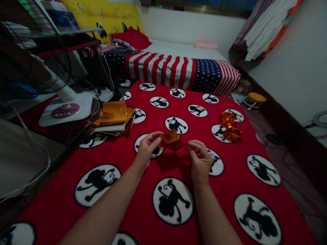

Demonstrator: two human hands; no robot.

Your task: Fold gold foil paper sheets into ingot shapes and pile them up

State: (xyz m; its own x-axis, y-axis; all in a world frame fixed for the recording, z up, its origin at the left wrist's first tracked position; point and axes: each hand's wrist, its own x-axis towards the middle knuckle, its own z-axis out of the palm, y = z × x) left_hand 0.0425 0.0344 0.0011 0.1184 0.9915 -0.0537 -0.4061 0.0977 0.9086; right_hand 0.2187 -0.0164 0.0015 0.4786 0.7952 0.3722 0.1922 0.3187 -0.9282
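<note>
Over the red cloth, my left hand [148,149] is closed on the left side of a small folded sheet of shiny orange foil paper [170,137]. A thin dark reddish edge stretches from this sheet towards my right hand [200,158], whose fingertips are pinched together on it. To the left lies a stack of flat orange foil paper [112,113] with pale sheets among it. Several folded pieces of shiny orange foil [231,131] sit in a loose pile on the right.
The red cloth [176,163] has black monkeys in white circles. A fan [67,109] stands at the left, with cables near it. Beyond is a bed with a striped and starred cover [163,68]. A yellow-topped stool [257,98] stands on the floor at right.
</note>
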